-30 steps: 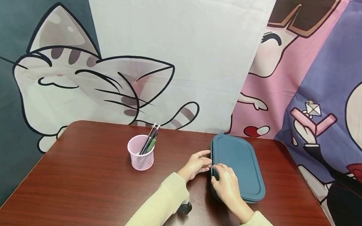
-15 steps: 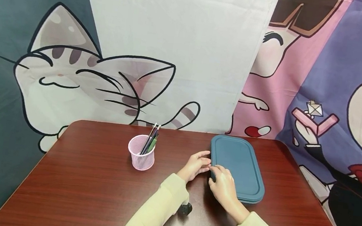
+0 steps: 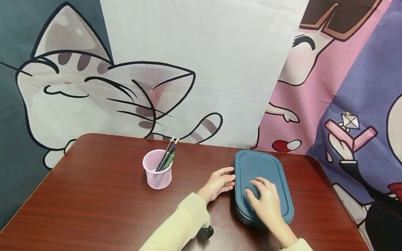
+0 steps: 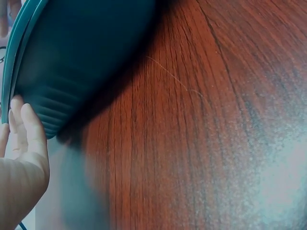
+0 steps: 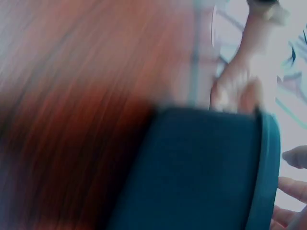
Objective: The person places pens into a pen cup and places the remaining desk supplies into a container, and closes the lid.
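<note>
A dark blue plastic box with a matching lid (image 3: pixel 258 166) stands at the back right of the table. My left hand (image 3: pixel 216 184) is at the box's left side, fingers extended; in the left wrist view its fingertips (image 4: pixel 29 117) touch the wall just under the lid rim. Over the front half of the lid is my right hand (image 3: pixel 266 201), its fingers loosely bent and holding nothing. The right wrist view, which is blurred, has the box (image 5: pixel 192 163) with right fingers (image 5: pixel 293 189) beside the lid; whether they touch it I cannot tell.
A pink mesh pen cup (image 3: pixel 156 174) with several pens (image 3: pixel 166 158) stands on the brown wooden table (image 3: pixel 100 213), left of my left hand. Behind the table hangs a printed cartoon cloth (image 3: pixel 212 60).
My right hand has left the box's left edge and moved right, over the lid. The left hand stays at the box's side.
</note>
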`<state>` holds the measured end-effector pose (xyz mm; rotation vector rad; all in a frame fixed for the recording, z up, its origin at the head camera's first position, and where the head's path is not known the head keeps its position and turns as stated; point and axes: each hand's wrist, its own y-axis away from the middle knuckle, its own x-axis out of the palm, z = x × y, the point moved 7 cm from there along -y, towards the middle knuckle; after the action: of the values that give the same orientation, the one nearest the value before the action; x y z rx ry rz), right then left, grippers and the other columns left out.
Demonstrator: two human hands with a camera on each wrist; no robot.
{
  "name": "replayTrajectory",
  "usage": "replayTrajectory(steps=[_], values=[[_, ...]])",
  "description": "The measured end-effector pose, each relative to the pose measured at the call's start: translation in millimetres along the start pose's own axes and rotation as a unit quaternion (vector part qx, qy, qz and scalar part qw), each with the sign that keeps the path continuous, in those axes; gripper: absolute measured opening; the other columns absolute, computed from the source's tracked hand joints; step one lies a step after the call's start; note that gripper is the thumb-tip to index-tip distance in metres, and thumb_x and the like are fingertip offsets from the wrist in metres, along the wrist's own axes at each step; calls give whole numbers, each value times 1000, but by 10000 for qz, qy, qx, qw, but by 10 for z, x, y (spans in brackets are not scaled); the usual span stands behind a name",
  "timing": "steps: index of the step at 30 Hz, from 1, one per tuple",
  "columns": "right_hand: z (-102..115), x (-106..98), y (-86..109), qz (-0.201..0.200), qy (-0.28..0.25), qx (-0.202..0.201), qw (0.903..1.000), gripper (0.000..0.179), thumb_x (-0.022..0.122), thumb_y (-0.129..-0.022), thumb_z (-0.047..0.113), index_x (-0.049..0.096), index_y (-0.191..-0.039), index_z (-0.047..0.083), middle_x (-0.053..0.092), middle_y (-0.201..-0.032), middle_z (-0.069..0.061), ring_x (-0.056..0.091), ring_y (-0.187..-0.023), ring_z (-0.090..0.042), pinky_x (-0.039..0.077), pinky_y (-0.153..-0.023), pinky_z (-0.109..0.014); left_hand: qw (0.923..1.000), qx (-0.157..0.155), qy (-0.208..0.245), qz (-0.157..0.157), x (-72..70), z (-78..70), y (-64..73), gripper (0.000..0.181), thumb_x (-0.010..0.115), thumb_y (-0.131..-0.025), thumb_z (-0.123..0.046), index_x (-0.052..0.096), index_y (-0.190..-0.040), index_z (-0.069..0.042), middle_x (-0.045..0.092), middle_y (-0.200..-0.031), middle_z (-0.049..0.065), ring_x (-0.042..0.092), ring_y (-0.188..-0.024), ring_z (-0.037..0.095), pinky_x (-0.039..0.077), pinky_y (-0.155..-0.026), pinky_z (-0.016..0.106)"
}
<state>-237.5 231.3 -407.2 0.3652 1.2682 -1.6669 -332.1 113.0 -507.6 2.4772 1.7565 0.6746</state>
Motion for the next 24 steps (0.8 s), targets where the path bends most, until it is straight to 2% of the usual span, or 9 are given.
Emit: replayTrajectory(steps=[3,6,10,12,14,17,19,22,24], values=[[-212,-85,-21,-79,-97,125,9998,31,70,-71,16,65,-97,0,56,-109,-21,47,-102,-37,36,-86,-48,10000,-10,-12,-31,0,0,-1,42,59,-83,-12,51,-124,-12,58,-88,1,58,-69,9,50,-69,25],[-417,-140,-33,50,-93,272,9996,36,69,-73,19,62,-103,-1,52,-116,-24,43,-109,-41,32,-90,-52,9998,51,-182,-93,-1,-7,8,42,59,-83,-15,50,-125,-15,61,-94,2,58,-71,8,50,-69,25],[-646,-174,-35,496,-51,529,9974,48,65,-78,28,56,-113,-1,43,-126,-28,34,-118,-44,27,-93,-58,9961,499,-708,-195,6,-60,38,44,58,-85,-19,48,-127,-15,61,-111,7,60,-87,13,49,-74,30],[-742,-173,-26,798,-36,686,9944,54,63,-79,33,51,-119,-2,37,-131,-29,30,-121,-45,25,-93,-61,9892,864,-1162,-213,21,-100,59,45,56,-86,-20,46,-130,-14,56,-122,8,56,-102,18,47,-83,33],[-827,-160,-11,1120,-58,862,9899,61,61,-81,37,46,-125,-2,31,-135,-30,25,-125,-46,23,-94,-62,9769,1223,-1744,-202,48,-137,84,45,53,-88,-20,43,-132,-14,49,-130,7,49,-115,21,42,-92,36],[-943,-117,23,1599,-170,1153,9802,68,56,-83,39,37,-131,-5,24,-138,-30,21,-127,-46,21,-96,-62,9558,1484,-2532,-175,90,-159,115,45,50,-90,-22,41,-133,-18,42,-136,1,38,-126,20,34,-101,36],[-996,-90,48,1818,-275,1315,9741,71,53,-85,42,32,-133,-6,20,-140,-30,20,-127,-46,21,-97,-61,9458,1535,-2857,-172,109,-162,134,45,49,-90,-23,40,-134,-20,41,-137,-2,35,-127,18,31,-103,36],[-1029,-74,77,1922,-414,1393,9705,75,49,-86,45,28,-134,-8,18,-141,-29,21,-127,-46,21,-98,-60,9403,1534,-3032,-191,119,-166,158,44,48,-90,-22,40,-134,-22,40,-136,-4,33,-128,15,29,-104,37],[-1025,-89,93,1822,-431,1363,9728,76,48,-86,48,28,-134,-8,20,-141,-28,23,-127,-44,21,-99,-58,9373,1539,-3120,-213,123,-174,176,44,48,-90,-21,40,-134,-22,41,-136,-4,34,-128,16,29,-104,38]])
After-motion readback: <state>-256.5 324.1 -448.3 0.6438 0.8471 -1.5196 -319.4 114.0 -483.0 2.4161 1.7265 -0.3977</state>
